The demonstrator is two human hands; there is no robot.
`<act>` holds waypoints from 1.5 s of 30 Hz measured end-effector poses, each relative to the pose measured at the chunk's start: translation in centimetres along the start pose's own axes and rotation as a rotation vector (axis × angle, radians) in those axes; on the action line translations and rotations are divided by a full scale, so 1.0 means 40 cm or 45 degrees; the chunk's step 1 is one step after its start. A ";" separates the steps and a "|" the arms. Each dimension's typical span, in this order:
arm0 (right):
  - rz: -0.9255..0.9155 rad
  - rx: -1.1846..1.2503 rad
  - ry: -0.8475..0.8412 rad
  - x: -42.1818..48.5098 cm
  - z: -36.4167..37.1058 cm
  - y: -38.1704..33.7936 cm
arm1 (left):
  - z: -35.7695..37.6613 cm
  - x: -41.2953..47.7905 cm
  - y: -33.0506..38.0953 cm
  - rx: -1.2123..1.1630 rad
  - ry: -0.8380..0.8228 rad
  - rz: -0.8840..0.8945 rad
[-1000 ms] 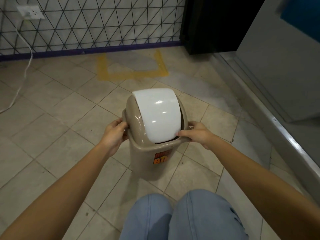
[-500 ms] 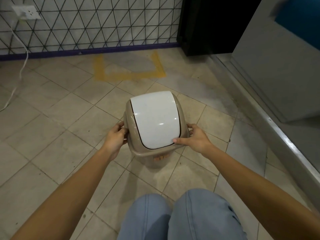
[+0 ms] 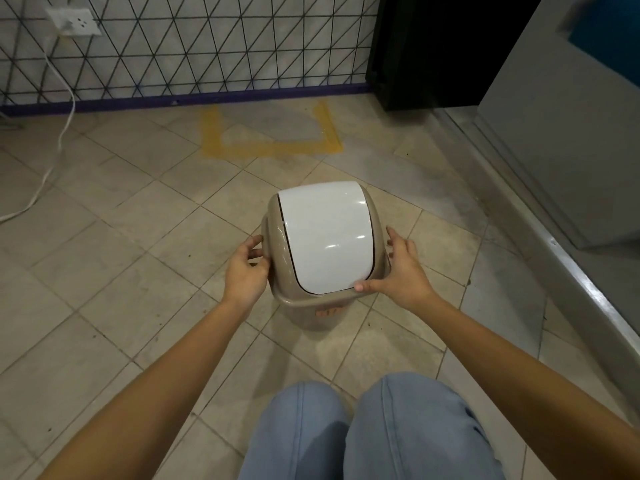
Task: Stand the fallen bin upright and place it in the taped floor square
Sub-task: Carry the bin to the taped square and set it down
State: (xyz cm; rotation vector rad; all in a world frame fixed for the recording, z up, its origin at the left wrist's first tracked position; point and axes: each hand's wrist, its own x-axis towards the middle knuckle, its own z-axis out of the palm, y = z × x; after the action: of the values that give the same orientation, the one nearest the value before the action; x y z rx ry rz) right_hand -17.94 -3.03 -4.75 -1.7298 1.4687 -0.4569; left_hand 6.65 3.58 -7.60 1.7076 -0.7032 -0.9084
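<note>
A beige bin [image 3: 311, 315] with a white swing lid [image 3: 327, 237] stands upright in the middle of the tiled floor, seen from above. My left hand [image 3: 246, 271] grips its left rim. My right hand [image 3: 398, 271] holds the right rim, thumb pressed on the lid's near edge. The yellow taped square [image 3: 270, 148] lies on the floor beyond the bin, against the wall base, with a gap of about one tile between them. An orange label on the bin's front is partly hidden by the rim.
A white cable [image 3: 60, 140] runs down from a wall socket [image 3: 74, 22] and across the floor at left. A black cabinet [image 3: 433, 50] stands at the back right. A grey raised ledge [image 3: 554, 237] runs along the right. My knees [image 3: 363, 427] are below.
The bin has moved forward, away from me and toward the taped square, held in both hands. The view now looks more steeply down on its lid.
</note>
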 end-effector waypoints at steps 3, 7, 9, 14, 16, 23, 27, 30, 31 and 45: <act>-0.168 -0.052 0.011 -0.004 0.006 -0.014 | 0.000 -0.025 0.000 0.225 0.066 0.174; -0.228 -0.076 0.016 -0.010 0.017 -0.023 | -0.015 -0.070 -0.015 0.391 0.006 0.422; -0.250 -0.089 0.016 -0.011 0.017 -0.025 | -0.019 -0.090 -0.019 0.419 -0.059 0.512; -0.295 -0.123 0.024 -0.007 0.020 -0.030 | -0.013 -0.118 -0.027 0.541 -0.219 0.617; -0.294 -0.124 0.030 -0.002 0.023 -0.032 | -0.008 -0.113 -0.021 0.562 -0.248 0.613; -0.279 -0.117 0.070 0.033 0.043 -0.042 | 0.000 -0.081 -0.005 0.622 -0.216 0.594; -0.276 -0.116 0.086 0.068 0.053 -0.051 | 0.008 -0.054 -0.001 0.607 -0.162 0.573; -0.270 -0.123 0.098 0.095 0.056 -0.060 | 0.015 -0.030 0.007 0.611 -0.142 0.562; -0.268 -0.126 0.103 0.103 0.058 -0.062 | 0.017 -0.020 0.011 0.607 -0.143 0.554; -0.274 -0.103 0.097 0.256 0.046 -0.086 | 0.057 0.130 0.048 0.405 -0.156 0.411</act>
State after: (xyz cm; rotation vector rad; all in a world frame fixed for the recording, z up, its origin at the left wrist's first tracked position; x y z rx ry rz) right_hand -11.74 -12.03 -5.52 -1.9643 1.3760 -0.5889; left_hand 7.51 -2.36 -7.41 1.7522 -1.2198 -0.7036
